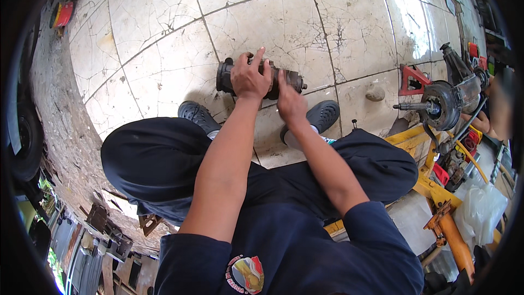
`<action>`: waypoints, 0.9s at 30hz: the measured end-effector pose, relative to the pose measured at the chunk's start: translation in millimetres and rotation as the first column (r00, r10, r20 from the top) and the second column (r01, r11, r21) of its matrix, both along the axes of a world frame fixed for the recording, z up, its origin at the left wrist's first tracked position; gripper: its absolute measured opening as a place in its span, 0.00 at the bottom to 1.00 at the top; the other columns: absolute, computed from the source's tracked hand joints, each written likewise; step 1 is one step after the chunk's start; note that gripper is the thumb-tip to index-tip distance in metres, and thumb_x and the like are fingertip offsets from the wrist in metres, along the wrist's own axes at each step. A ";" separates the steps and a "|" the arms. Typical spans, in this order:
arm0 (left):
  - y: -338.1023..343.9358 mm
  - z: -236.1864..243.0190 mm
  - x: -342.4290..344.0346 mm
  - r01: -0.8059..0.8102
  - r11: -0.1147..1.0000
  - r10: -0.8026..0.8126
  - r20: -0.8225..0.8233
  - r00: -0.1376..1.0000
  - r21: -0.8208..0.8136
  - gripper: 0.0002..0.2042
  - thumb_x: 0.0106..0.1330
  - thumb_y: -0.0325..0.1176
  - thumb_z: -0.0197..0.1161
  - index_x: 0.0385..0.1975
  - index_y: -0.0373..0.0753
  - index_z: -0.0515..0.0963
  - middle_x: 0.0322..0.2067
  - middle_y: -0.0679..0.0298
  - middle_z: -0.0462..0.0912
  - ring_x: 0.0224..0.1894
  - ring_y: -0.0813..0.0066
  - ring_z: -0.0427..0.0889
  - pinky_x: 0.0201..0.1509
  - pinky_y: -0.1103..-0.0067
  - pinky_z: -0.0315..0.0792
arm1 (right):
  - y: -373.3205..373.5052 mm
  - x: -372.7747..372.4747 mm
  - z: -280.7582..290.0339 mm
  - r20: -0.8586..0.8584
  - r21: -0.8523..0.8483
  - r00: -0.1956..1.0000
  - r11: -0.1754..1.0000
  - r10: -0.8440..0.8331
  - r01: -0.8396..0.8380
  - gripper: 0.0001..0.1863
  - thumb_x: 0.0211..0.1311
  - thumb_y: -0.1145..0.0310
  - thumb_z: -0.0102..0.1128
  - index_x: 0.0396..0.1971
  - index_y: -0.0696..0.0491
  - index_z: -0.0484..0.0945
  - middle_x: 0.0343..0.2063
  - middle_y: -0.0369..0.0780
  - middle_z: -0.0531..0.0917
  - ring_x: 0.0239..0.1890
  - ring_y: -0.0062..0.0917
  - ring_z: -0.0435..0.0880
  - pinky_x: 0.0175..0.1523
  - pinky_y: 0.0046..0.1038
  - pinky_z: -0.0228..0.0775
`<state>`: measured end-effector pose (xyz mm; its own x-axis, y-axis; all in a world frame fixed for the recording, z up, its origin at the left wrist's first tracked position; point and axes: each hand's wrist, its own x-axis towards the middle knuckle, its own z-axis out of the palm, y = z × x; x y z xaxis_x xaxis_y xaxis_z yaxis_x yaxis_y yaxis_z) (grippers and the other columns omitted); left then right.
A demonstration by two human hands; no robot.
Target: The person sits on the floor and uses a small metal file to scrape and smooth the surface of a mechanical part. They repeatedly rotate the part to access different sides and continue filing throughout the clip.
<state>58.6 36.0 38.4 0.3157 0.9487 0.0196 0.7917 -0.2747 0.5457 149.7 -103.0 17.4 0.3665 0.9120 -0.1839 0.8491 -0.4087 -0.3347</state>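
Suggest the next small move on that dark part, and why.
I'd probably press the left grip down to steady the dark part: it's roundish, lies on its side on tiled floor and might roll, while the right grip touches it nearer its right end.

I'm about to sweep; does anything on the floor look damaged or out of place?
Yes: a stone-like lump lies on the tiles right of the right shoe, odd near a metal assembly. The tiles are cracked too.

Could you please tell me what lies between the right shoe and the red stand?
In the head view, a roundish, stone-like lump lies on the tiles between the right shoe and the red stand.
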 end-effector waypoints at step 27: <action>0.5 -7.8 -2.0 0.016 1.000 -0.016 -0.021 1.000 0.021 0.18 0.72 0.44 0.59 0.59 0.57 0.83 0.49 0.57 0.81 0.53 0.57 0.81 0.57 0.62 0.73 | -3.7 -35.9 7.6 -0.150 -0.075 0.967 0.978 -0.205 0.196 0.29 0.76 0.64 0.48 0.75 0.47 0.66 0.20 0.49 0.83 0.22 0.49 0.83 0.28 0.48 0.73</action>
<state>56.5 36.5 30.6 0.3312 0.9430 0.0332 0.7983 -0.2988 0.5229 113.8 -106.7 25.0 0.5032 0.8086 -0.3049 0.6869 -0.5884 -0.4266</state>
